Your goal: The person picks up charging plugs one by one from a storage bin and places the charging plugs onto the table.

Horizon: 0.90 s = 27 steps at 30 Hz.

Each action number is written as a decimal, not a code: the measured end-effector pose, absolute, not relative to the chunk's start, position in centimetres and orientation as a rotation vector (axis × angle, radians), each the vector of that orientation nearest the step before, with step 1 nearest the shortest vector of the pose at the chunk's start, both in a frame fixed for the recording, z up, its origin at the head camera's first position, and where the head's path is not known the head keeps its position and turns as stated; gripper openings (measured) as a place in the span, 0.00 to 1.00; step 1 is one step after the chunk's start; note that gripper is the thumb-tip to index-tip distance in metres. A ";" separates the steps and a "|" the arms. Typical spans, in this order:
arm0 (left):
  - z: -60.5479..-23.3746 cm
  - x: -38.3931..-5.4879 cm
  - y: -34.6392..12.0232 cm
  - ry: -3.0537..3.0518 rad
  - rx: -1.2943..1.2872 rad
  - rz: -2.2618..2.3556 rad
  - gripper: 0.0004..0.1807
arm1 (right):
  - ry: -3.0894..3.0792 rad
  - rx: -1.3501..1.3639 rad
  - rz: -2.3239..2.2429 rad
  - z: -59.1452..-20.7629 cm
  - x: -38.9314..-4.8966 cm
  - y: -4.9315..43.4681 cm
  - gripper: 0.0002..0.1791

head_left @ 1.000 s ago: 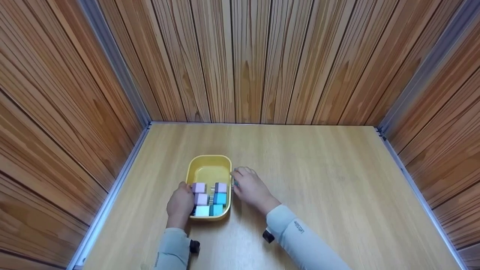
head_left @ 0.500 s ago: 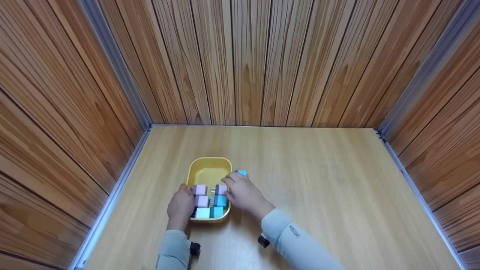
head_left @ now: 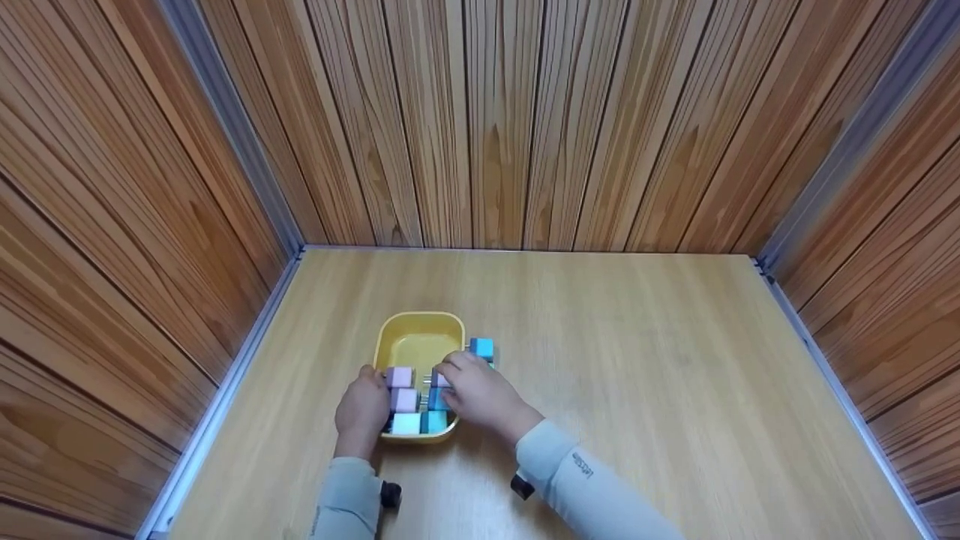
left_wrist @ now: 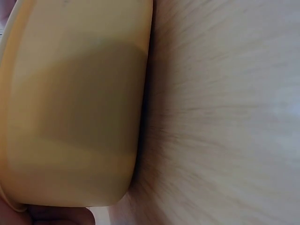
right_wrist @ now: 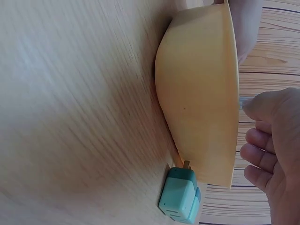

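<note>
A yellow box (head_left: pixel 420 319) stands on the table, and my left hand (head_left: pixel 363 409) grips its left rim. Inside its near half are two rows of charger plugs: lilac plugs (head_left: pixel 401 377) above a pale mint plug (head_left: pixel 406 424) on the left. On the right, a lilac plug (head_left: pixel 441 380), a blue plug (head_left: pixel 437 400) and a teal plug (head_left: pixel 434 422) lie with prongs leftward. My right hand (head_left: pixel 480 390) reaches over the right rim and pinches at this row, partly covering it. In the right wrist view, the thumb (right_wrist: pixel 265 105) meets something bluish past the rim.
Outside the box's right wall, a blue plug (head_left: pixel 481 347) lies on the table (head_left: pixel 637 360), with a mint plug (right_wrist: pixel 178 194) close by, its prong toward the wall. Wood-panelled walls (head_left: pixel 495 135) enclose the table at the back and sides.
My right hand has let go of a plug outside the right wall and moved left over the rim onto the row inside. The left hand and the box have stayed put.
</note>
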State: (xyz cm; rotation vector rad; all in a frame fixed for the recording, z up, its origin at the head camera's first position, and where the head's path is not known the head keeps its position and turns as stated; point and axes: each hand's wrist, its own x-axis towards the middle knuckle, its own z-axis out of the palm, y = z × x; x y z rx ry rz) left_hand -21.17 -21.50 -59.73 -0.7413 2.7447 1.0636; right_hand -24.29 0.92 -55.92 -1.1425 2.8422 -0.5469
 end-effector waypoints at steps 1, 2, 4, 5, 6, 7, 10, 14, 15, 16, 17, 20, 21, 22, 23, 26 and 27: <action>-59.8 -21.2 -21.5 2.766 -0.730 1.054 0.23 | 2.843 -1.148 -0.542 -56.0 -24.2 0.8 0.24; -59.8 -21.2 -21.5 2.785 -0.720 1.046 0.23 | 2.846 -1.153 -0.537 -56.0 -24.1 0.7 0.24; -59.8 -21.1 -21.5 2.798 -0.713 1.047 0.23 | 2.853 -1.167 -0.529 -56.0 -23.9 0.5 0.24; -59.8 -21.2 -21.5 2.792 -0.713 1.057 0.23 | 2.858 -1.173 -0.527 -56.1 -23.8 0.3 0.24; -59.8 -21.2 -21.5 2.787 -0.714 1.065 0.23 | 2.860 -1.181 -0.524 -56.2 -23.7 0.2 0.24; -59.8 -21.2 -21.5 2.759 -0.728 1.085 0.23 | 2.863 -1.187 -0.521 -56.3 -23.6 0.0 0.24; -59.8 -21.3 -21.5 2.702 -0.757 1.132 0.23 | 2.866 -1.215 -0.518 -56.6 -23.3 -0.3 0.25; -59.8 -21.3 -21.5 2.701 -0.768 1.132 0.23 | 2.852 -1.242 -0.515 -56.9 -23.0 -0.7 0.25; -59.8 -21.3 -21.4 2.698 -0.772 1.139 0.23 | 2.844 -1.242 -0.517 -57.0 -22.9 -0.8 0.25; -59.8 -21.3 -21.4 2.697 -0.774 1.144 0.23 | 2.837 -1.244 -0.512 -57.0 -22.9 -0.9 0.25; -59.8 -21.3 -21.4 2.695 -0.776 1.151 0.23 | 2.829 -1.248 -0.507 -57.0 -22.8 -0.9 0.25; -59.8 -21.2 -21.3 2.681 -0.785 1.173 0.23 | 2.800 -1.256 -0.497 -56.9 -22.7 -1.1 0.26; -59.8 -21.2 -21.3 2.679 -0.786 1.174 0.24 | 2.790 -1.259 -0.498 -56.9 -22.7 -1.2 0.26; -59.8 -21.1 -21.4 2.677 -0.785 1.175 0.24 | 2.779 -1.259 -0.500 -56.9 -22.6 -1.2 0.27; -59.8 -21.1 -21.4 2.673 -0.786 1.178 0.25 | 2.767 -1.254 -0.506 -56.8 -22.6 -1.3 0.27; -59.7 -21.1 -21.4 2.681 -0.779 1.169 0.25 | 2.748 -1.221 -0.518 -56.6 -22.5 -1.6 0.28; -59.8 -21.1 -21.4 2.687 -0.775 1.170 0.25 | 2.747 -1.209 -0.524 -56.6 -22.5 -1.7 0.27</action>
